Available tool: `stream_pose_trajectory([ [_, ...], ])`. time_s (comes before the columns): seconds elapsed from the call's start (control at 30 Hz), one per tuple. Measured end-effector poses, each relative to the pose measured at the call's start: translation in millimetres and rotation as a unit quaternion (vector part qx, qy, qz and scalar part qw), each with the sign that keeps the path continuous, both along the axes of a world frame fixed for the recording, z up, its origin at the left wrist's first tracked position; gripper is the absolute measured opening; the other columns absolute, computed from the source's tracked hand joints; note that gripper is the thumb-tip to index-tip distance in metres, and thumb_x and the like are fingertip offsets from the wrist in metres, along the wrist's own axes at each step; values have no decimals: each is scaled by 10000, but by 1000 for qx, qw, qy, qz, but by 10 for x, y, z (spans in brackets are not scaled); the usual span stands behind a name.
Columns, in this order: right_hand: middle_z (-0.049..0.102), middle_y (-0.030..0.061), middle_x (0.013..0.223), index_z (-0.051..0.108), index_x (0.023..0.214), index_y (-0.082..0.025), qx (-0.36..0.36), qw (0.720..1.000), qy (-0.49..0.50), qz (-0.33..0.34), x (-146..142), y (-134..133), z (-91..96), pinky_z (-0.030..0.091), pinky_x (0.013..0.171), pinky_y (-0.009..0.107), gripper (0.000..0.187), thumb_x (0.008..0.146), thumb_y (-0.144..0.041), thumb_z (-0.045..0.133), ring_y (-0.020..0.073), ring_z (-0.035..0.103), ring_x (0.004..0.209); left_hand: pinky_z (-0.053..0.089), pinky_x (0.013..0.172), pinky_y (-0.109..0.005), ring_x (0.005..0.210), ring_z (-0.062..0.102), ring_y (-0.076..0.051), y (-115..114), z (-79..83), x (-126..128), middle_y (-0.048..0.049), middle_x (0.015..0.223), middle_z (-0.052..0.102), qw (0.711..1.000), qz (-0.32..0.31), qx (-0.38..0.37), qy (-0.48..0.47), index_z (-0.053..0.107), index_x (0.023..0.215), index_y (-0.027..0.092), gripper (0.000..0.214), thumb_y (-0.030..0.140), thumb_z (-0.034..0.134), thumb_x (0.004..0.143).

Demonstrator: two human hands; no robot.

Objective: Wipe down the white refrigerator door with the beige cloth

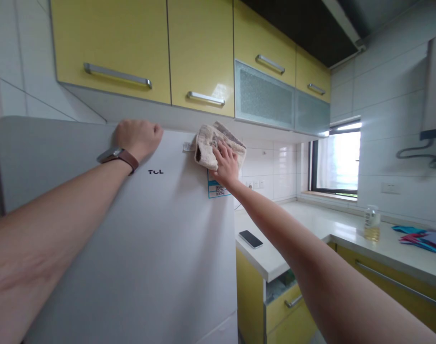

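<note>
A white fridge [160, 248] fills the left and middle of the view, with a blue label near its top right corner. My left hand [139, 137], with a brown watch on the wrist, grips the top edge of the fridge door with fingers curled over it. My right hand [226, 165] presses a crumpled beige cloth [211, 143] flat against the upper right corner of the door.
Yellow wall cabinets [189, 52] hang just above the fridge. To the right a white counter [311, 229] carries a dark phone [250, 239], a bottle of yellow liquid [371, 223] and coloured cloths [421, 239]. A drawer [285, 301] below stands slightly open. A window [337, 160] is beyond.
</note>
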State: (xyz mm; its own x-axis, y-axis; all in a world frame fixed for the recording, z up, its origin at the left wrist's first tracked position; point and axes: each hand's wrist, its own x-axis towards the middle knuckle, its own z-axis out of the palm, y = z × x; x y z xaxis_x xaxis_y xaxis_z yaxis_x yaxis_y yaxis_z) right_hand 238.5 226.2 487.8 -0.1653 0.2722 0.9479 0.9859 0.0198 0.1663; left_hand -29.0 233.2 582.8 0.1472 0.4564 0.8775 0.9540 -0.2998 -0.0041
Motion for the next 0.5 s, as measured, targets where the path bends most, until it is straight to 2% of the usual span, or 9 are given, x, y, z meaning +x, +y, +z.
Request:
stream_pose_trajectory([
  [0.07,276,92,1676,412,1569,-226,-5,1000,2,-2,12,-8,-62,213,1245,469,770,836,-363,608,269,156,1572,412,949,-454,1108,579,-353,-4,-10,21,-273,1142,675,999,39,27,-7,693,1195,-47,751,418,132,1013],
  [0.17,279,88,1677,408,1573,-230,-6,1000,2,-10,32,-4,-140,229,1237,479,772,841,-372,610,281,165,1570,366,976,-433,1158,555,-334,23,-26,46,-243,1202,657,999,40,26,-6,667,1208,-77,797,417,73,1011],
  [0.27,293,92,1671,425,1560,-229,1,1000,2,-10,64,28,-223,250,1225,494,741,864,-411,600,296,197,1559,307,1012,-467,1250,515,-384,72,-42,44,-231,1288,616,999,30,20,-17,623,1239,-128,862,404,-7,988],
  [0.33,302,108,1665,437,1548,-213,10,1000,2,-3,91,55,-290,262,1219,499,731,871,-434,601,304,213,1552,330,1029,-483,1271,522,-408,106,-51,26,-243,1320,621,999,17,24,-33,639,1258,-105,870,471,46,989],
  [0.4,302,124,1660,437,1542,-197,13,1000,2,1,117,76,-371,270,1214,499,739,865,-438,612,309,215,1549,364,1045,-489,1268,548,-390,131,-56,3,-232,1337,641,998,6,33,-51,664,1298,-27,855,547,113,984],
  [0.5,282,137,1660,407,1558,-194,-3,1000,0,-6,152,84,-520,264,1211,496,774,851,-417,628,310,185,1557,368,1064,-495,1271,566,-355,107,-64,-9,-202,1339,656,998,6,43,-50,662,1318,15,823,535,114,990],
])
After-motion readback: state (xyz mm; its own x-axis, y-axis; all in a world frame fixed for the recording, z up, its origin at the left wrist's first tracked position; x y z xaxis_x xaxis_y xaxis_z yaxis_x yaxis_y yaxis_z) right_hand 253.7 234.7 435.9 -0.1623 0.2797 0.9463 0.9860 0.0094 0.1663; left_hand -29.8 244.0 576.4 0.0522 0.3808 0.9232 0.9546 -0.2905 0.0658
